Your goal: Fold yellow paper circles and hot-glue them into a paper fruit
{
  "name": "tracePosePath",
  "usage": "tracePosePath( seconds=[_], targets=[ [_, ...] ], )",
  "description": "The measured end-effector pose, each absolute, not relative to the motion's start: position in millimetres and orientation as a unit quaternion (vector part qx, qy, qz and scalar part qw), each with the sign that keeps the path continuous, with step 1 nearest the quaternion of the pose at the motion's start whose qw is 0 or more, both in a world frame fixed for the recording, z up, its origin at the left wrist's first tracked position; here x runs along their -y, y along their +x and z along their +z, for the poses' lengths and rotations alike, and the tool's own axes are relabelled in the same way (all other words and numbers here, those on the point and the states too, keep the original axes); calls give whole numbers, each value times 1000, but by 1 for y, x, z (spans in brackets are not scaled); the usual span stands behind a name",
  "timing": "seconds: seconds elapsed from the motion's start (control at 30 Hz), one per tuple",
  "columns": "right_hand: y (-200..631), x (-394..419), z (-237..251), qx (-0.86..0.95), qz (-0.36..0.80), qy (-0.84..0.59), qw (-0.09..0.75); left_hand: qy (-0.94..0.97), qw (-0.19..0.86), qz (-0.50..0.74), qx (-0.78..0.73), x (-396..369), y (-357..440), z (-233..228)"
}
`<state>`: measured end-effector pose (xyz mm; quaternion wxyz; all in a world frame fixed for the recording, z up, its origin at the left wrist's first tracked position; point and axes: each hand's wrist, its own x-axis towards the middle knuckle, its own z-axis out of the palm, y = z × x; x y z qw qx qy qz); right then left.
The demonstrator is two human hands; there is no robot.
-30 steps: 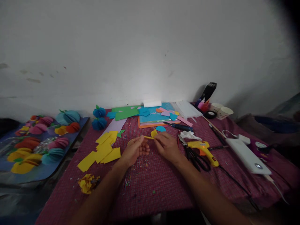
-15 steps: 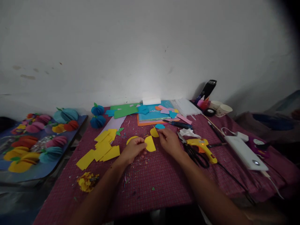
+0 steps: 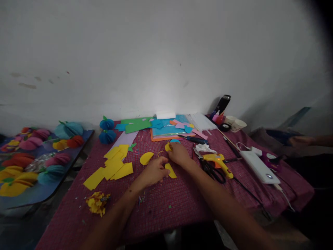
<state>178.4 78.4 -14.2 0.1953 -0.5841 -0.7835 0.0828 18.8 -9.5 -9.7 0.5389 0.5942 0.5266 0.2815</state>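
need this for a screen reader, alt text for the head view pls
Two bare hands work on a red checked cloth: the left hand touches a yellow half-circle, the right hand rests on another yellow piece. Yellow paper rectangles lie left; scissors and a glue gun lie right.

left hand [image 3: 154,171] rests on a yellow half-circle [image 3: 171,170] on the red cloth [image 3: 166,205]; right hand [image 3: 179,153] touches another yellow piece [image 3: 168,147]. glue gun [image 3: 218,161] and scissors [image 3: 212,170] lie just right.

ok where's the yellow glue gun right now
In the head view, the yellow glue gun lies right of the right hand, beside the black scissors.
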Motion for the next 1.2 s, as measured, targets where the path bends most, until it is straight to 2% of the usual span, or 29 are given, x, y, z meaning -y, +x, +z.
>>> tracePosePath(
  seconds=[0.17, 0.27, 0.33, 0.4, 0.47, 0.53, 0.67, 0.87, 1.2],
  targets=[
    [186, -82, -16, 746, 90, -616, 235, 612, 544, 270, -506, 8, 14, -15],
    [192, -77, -10, 730, 107, -615, 280, 608, 488, 360, -512, 2, 10, -14],
    [195, -70, -8, 703, 181, -586, 360, 569, 482, 427, -512, -2, 9, -12],
    [196, -61, -8, 651, 300, -538, 443, 507, 520, 470, -501, -5, 9, -9],
    [195, -52, -11, 601, 406, -500, 473, 439, 578, 498, -474, -6, 10, -8],
    [193, -45, -14, 575, 462, -480, 475, 392, 626, 511, -439, -5, 11, -7],
    [186, -36, -19, 582, 492, -451, 465, 361, 675, 506, -397, -4, 10, -8],
    [185, -35, -19, 575, 527, -438, 447, 367, 681, 491, -401, -5, 7, -6],
    [193, -41, -22, 565, 507, -443, 478, 360, 660, 477, -455, -7, 9, -5]
  ],
)
